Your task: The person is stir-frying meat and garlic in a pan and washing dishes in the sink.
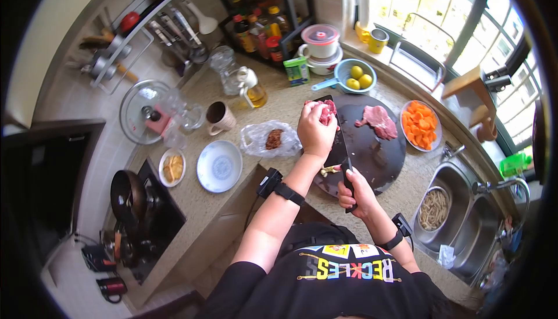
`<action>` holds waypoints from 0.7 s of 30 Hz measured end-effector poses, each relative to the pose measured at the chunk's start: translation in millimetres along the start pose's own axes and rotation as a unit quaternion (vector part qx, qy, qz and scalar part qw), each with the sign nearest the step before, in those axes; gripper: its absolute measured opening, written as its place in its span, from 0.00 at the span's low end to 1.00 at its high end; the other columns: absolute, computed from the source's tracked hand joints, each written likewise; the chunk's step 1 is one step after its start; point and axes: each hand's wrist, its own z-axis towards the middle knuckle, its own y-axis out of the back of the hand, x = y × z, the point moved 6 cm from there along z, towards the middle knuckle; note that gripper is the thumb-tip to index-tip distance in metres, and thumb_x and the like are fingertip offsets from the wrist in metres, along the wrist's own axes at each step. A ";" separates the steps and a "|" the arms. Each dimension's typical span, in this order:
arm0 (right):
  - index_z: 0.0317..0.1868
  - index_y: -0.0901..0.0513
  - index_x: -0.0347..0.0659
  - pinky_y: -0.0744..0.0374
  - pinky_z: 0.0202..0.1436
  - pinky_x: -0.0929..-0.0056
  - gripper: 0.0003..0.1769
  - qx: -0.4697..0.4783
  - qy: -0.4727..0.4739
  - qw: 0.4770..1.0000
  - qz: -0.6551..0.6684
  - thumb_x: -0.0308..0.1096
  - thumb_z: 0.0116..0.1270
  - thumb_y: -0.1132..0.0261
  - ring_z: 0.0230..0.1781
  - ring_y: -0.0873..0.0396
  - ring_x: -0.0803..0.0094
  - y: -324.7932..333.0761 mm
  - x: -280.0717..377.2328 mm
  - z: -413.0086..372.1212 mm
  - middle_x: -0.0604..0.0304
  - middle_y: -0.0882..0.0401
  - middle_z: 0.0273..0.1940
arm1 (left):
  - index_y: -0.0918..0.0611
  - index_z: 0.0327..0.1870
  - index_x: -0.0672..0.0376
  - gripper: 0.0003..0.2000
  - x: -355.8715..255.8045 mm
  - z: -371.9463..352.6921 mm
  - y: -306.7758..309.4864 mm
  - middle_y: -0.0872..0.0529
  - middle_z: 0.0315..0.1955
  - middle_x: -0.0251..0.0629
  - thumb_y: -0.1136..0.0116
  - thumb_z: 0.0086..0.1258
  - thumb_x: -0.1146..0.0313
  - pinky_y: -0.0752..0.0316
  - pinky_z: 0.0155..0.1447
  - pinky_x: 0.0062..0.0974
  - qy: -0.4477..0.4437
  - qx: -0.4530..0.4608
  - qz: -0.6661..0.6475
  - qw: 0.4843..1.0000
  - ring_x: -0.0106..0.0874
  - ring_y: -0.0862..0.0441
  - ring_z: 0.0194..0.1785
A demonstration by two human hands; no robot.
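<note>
My right hand [361,194] is wrapped round the black handle of a cleaver [339,139], whose dark blade points away from me over the left part of a round dark cutting board [369,144]. My left hand [318,126] is closed over pieces of red meat [329,111] at the far end of the blade. A flat slice of raw meat [378,121] lies at the back right of the board. Small pale pieces [329,170] rest near the board's left edge, close to the cleaver's handle.
Right of the board are a plate of cut carrots [419,125] and a sink [453,203]. A blue strainer with yellow-green fruit [356,78] stands behind. To the left are a plastic bag [270,138], a white-blue plate [219,166], a mug [220,117] and a stove [157,214].
</note>
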 end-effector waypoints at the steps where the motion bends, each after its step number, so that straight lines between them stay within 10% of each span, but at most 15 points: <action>1: 0.56 0.31 0.48 0.44 0.13 0.80 0.15 0.008 -0.006 1.000 -0.006 0.42 0.74 0.52 0.09 0.47 0.82 -8.4 -3.4 3.6 0.67 0.42 0.16 | 0.17 0.33 0.58 0.10 3.8 2.6 12.7 0.18 0.39 0.40 0.34 0.50 0.69 0.23 0.48 0.33 0.002 -0.012 0.009 1.000 0.40 0.19 0.44; 21: 0.57 0.32 0.48 0.45 0.14 0.81 0.15 0.196 -0.218 0.950 -0.107 0.43 0.75 0.55 0.10 0.48 0.82 -273.1 -256.3 48.2 0.68 0.43 0.16 | 0.19 0.31 0.60 0.09 154.2 -32.1 434.5 0.18 0.36 0.40 0.35 0.48 0.73 0.24 0.45 0.31 0.046 -0.261 0.147 0.953 0.38 0.19 0.40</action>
